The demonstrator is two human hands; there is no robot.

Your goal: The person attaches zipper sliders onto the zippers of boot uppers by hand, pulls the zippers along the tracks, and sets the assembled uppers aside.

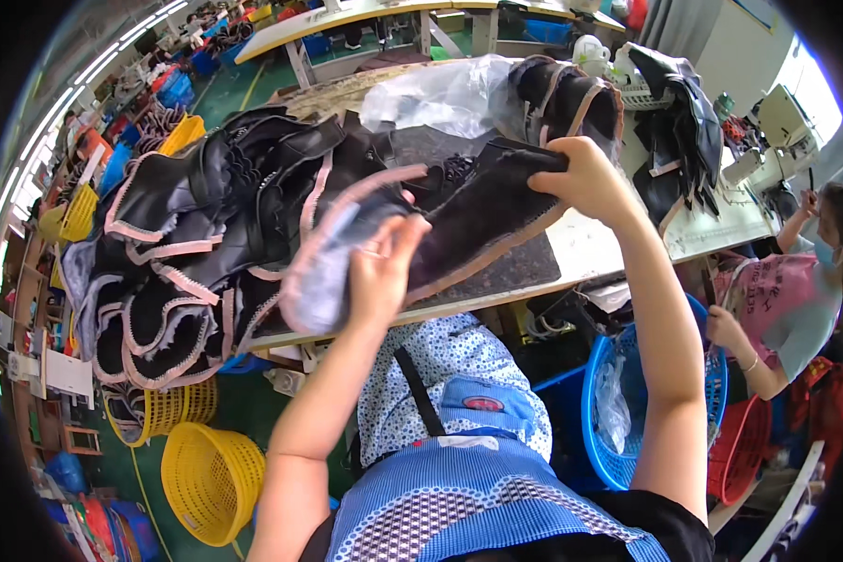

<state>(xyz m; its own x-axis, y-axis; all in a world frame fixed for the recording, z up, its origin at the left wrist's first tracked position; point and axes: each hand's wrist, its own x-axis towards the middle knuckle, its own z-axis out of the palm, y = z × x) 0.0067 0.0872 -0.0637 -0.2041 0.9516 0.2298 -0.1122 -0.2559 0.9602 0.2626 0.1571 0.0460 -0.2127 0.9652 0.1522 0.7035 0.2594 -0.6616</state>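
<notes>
The person's right hand (585,178) is closed on the top edge of a black boot upper (496,215), raised over the counter (585,248). The left hand (384,267) is part-curled at a blurred pink-edged flap (323,272); from here, I cannot tell its grip. Piled uppers (220,183) crowd the counter's left; transparent plastic (440,98) lies behind. A blue basket (598,426) stands below right, a yellow basket (211,482) below left.
</notes>
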